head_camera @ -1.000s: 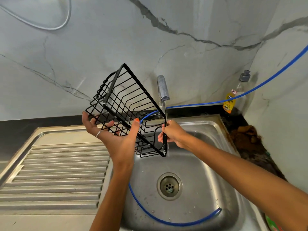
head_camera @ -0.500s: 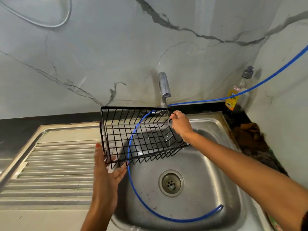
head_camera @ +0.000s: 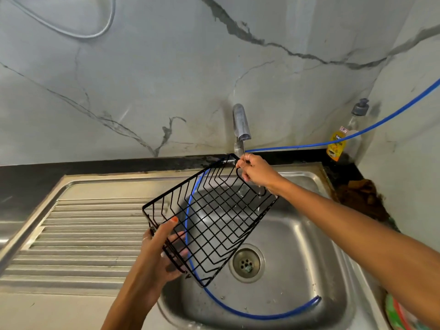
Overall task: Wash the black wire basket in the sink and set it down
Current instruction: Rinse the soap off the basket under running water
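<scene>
The black wire basket (head_camera: 214, 215) hangs tilted above the steel sink (head_camera: 297, 246), its open side facing up toward me. My left hand (head_camera: 162, 248) grips its near left end, thumb inside the wires and fingers underneath. My right hand (head_camera: 257, 171) pinches the far right end just under the tap (head_camera: 241, 122). A thin stream of water falls from the tap past my right fingers into the basket.
A blue hose (head_camera: 238, 303) runs from the right wall, behind the tap, and curls through the sink bowl beside the drain (head_camera: 246, 263). The ribbed draining board (head_camera: 83, 234) lies to the left. A soap bottle (head_camera: 345, 136) and a brown cloth (head_camera: 362, 198) sit at the back right corner.
The basket has turned from standing on edge to lying nearly flat, then swung diagonally over the sink. My left hand shifted to its near end and my right hand rose to the tap.
</scene>
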A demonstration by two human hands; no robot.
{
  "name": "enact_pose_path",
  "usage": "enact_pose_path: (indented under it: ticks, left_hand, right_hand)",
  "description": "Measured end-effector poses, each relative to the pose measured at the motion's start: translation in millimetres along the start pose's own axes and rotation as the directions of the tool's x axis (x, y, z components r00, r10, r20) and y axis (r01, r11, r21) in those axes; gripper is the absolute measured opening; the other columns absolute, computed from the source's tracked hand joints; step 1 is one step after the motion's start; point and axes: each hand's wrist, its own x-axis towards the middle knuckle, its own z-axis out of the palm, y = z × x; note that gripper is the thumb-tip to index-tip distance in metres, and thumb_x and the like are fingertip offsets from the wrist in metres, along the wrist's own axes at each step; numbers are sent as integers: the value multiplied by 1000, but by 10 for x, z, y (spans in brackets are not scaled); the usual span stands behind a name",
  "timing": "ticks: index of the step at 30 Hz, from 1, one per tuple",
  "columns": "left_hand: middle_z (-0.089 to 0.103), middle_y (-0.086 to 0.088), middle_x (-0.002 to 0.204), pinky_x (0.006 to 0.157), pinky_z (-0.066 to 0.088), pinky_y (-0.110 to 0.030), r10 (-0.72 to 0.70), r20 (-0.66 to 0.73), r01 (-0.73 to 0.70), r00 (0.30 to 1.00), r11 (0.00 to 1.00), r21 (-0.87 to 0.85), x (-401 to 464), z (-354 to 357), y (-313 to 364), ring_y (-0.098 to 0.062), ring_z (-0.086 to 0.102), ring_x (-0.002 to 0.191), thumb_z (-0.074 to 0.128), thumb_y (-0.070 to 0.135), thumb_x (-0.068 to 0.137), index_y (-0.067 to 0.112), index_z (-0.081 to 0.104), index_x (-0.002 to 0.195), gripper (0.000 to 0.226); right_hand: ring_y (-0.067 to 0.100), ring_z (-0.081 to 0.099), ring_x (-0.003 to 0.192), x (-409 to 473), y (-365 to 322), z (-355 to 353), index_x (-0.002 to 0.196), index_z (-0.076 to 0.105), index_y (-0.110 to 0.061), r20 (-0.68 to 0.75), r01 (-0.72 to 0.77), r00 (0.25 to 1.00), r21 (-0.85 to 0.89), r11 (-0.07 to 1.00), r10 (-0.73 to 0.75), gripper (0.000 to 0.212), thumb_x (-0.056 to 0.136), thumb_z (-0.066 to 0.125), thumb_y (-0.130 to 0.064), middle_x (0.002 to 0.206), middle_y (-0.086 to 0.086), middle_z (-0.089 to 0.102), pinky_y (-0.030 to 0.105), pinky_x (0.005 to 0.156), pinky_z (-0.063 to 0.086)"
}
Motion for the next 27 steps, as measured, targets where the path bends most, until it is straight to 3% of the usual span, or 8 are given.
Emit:
enact_pose_path:
  ticks: [2, 7, 10, 12, 15, 21, 24, 27]
  left_hand:
    - [64, -2, 118, 89, 43, -59, 46, -54, -44, 997, 998, 35, -17, 42, 94, -23, 57, 112, 75, 61, 52, 29, 43, 132, 92]
    - [63, -4, 116, 67, 49, -37, 276, -123, -265, 953, 960, 94, -72, 215, 470, -20, 63, 105, 79, 64, 51, 35, 31, 137, 103]
    - [60, -1, 97, 72, 52, -37, 427, -155, -401, 891, 900, 173, -91, 311, 626, -17, 63, 91, 78, 39, 74, 39, 29, 134, 78]
    - [62, -1, 98, 82, 53, -44, 505, -207, -452, 838, 855, 253, -53, 351, 694, -18, 62, 94, 79, 39, 72, 42, 37, 126, 68]
    - [64, 1, 109, 91, 51, -54, 581, -273, -480, 766, 801, 358, 11, 396, 773, -23, 62, 104, 71, 56, 57, 45, 44, 120, 69]
    - [62, -1, 114, 98, 48, -45, 690, -293, -546, 662, 711, 443, 19, 522, 844, -21, 57, 110, 69, 55, 56, 42, 41, 126, 77]
    - [61, -1, 114, 97, 49, -45, 713, -293, -576, 637, 693, 434, 50, 502, 851, -20, 58, 110, 71, 54, 58, 43, 41, 127, 77]
    - [61, 2, 112, 95, 51, -47, 744, -264, -614, 614, 660, 432, 50, 510, 839, -22, 62, 107, 72, 54, 56, 46, 42, 126, 77]
  right_hand:
    - [1, 36, 32, 0, -8, -27, 108, 49, -8, 56, -57, 997, 99, 993, 51, 16, 102, 38, -19, 67, -1, 51, 14, 36, 29]
    - [8, 34, 37, 68, 23, 31, 103, 39, -9, 98, -204, 978, 312, 928, 182, 13, 102, 40, -22, 63, 10, 56, 20, 38, 24]
    - [12, 41, 45, 87, 5, 103, 98, 39, -13, 151, -295, 955, 414, 861, 255, 7, 101, 41, -18, 67, 12, 57, 21, 41, 32]
    - [16, 49, 55, 99, -1, 149, 96, 41, -16, 204, -340, 940, 463, 819, 275, 5, 100, 44, -14, 73, 13, 58, 24, 51, 45]
    - [19, 59, 71, 113, 25, 174, 99, 44, -21, 229, -342, 937, 457, 821, 263, 17, 98, 44, -4, 86, 12, 61, 37, 73, 54]
    - [24, 62, 103, 34, 153, 110, 132, 37, -30, 402, -362, 886, 294, 884, 229, 51, 95, 42, 5, 118, 12, 62, 44, 82, 52]
    - [25, 61, 110, 0, 227, 112, 137, 42, -22, 443, -377, 869, 304, 875, 221, 53, 93, 46, 8, 124, 15, 59, 45, 89, 53]
    - [25, 61, 110, -19, 213, 86, 123, 53, -13, 427, -381, 877, 344, 858, 219, 42, 91, 44, 13, 123, 18, 58, 40, 88, 54]
